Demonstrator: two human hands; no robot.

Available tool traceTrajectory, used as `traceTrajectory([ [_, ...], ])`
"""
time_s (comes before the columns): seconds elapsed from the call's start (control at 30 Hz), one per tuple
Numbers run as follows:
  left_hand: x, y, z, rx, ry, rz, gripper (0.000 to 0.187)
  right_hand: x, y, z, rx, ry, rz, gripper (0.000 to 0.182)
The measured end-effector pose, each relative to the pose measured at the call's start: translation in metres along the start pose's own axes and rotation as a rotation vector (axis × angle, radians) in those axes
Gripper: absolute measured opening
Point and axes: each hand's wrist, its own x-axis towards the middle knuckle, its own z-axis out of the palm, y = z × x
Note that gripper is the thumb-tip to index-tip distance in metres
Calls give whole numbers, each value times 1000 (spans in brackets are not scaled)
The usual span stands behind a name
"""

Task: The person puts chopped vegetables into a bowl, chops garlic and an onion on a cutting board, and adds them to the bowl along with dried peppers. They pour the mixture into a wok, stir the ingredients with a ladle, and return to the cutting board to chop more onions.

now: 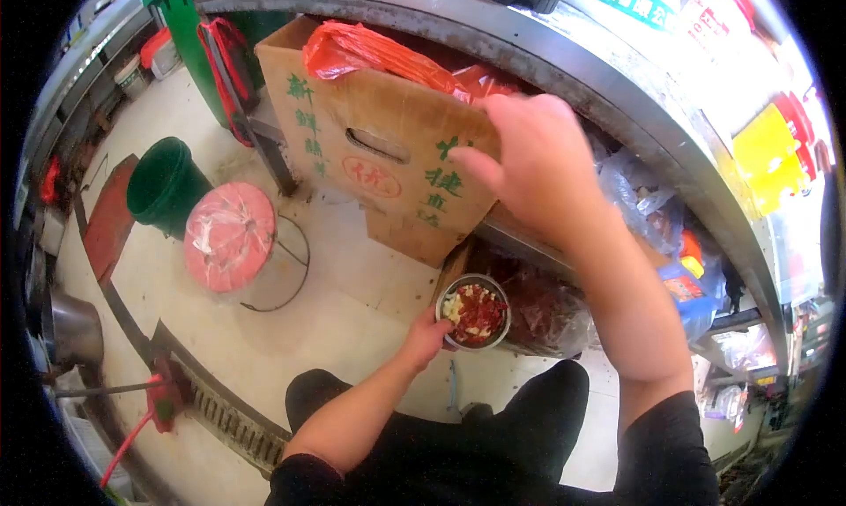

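My left hand [426, 337] holds a small round metal bowl [504, 328] by its left side. Inside lie chopped red pieces that look like chili, with pale bits along the left. Higher up on the right, my right hand [533, 149] grips the upper right edge of a tall cardboard box [339, 122]. Its thumb is on the front face, and its other fingers go over the rim, partly hidden. Green and red characters are printed on the box, which has an oval hand slot. A red plastic bag [366, 52] hangs over the top edge.
A metal counter [423, 8] runs above the box, with bagged goods [652, 202] on the shelf below. At left stand a round stool [229, 237] wrapped in plastic, a green bucket [166, 184] and a green bin [189, 56]. A floor drain grate [233, 422] lies lower left.
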Motion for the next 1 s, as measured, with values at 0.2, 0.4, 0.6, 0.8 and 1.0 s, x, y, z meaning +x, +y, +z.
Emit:
traceTrajectory([
  [0.2,-3,6,2,72,45,-2,38,2,-14,-13,40,-423,201,32],
  [0.4,4,3,3,20,-37,-105,41,18,-32,-34,175,-680,224,26],
  [0.6,1,13,5,137,-46,-127,36,97,-10,37,246,-635,52,24],
  [0.8,-7,35,9,453,-18,-78,43,113,3,167,383,-894,58,24],
  [1.0,3,14,3,485,-27,67,43,126,-8,179,411,-942,41,23],
])
